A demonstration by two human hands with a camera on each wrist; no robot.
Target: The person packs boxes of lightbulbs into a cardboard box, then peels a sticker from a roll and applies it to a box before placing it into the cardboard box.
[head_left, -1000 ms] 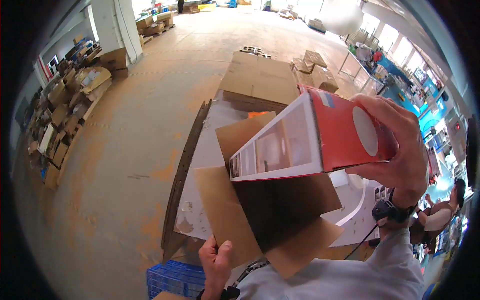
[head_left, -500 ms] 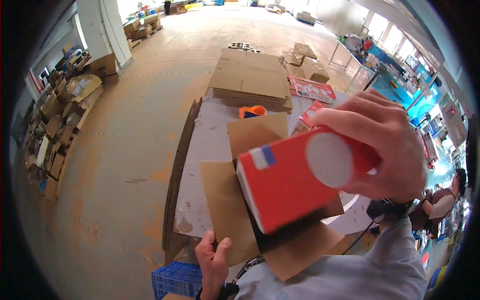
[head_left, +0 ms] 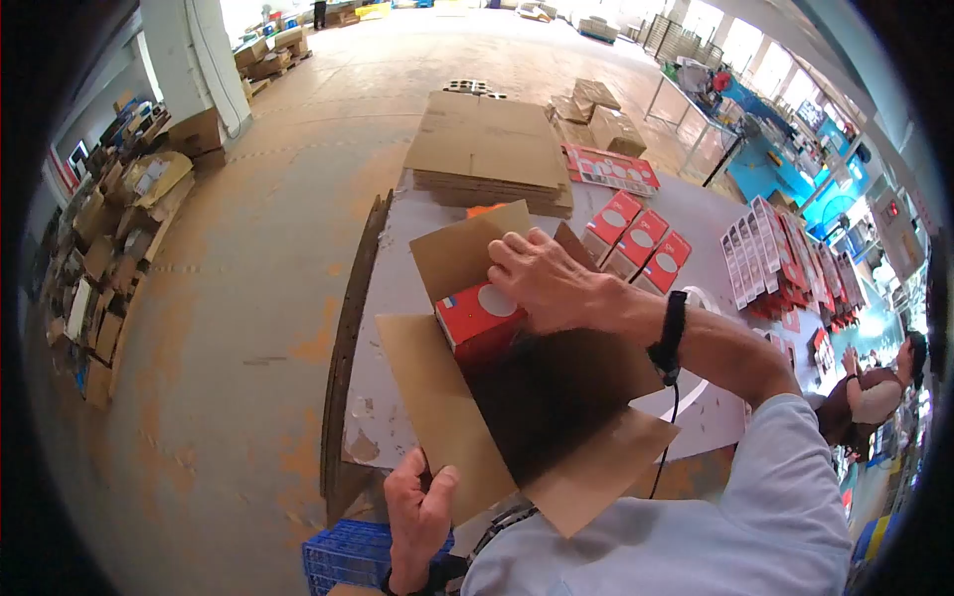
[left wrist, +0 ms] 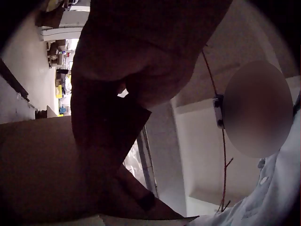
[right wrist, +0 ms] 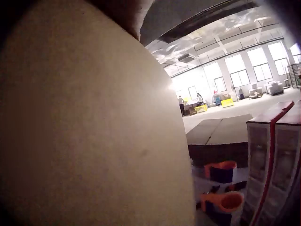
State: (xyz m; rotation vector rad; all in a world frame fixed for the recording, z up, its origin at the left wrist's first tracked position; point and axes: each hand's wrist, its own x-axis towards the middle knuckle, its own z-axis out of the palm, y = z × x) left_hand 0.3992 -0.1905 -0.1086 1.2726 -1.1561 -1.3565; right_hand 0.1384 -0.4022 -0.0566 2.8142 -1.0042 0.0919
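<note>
One open-topped brown cardboard carton (head_left: 616, 368), its broad tan left flap (head_left: 437, 397) folded outward, surrounds the red-and-white rectangular card box (head_left: 477, 323) standing at its far left corner. From where I stand, the box appears stiff, smooth and fairly light; grasp by opposite side faces, clear of crushable corners. Right hand (head_left: 556, 283): bent fingers at the box's right upper edge; thumb hidden, grip cannot be told. Left hand (head_left: 419, 507): thumb and fingers pinch the left flap.

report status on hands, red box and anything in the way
Left hand pinching left flap. Right hand at red box, grip unclear. Red box in open carton, far end. Right hand partly hiding it.
</note>
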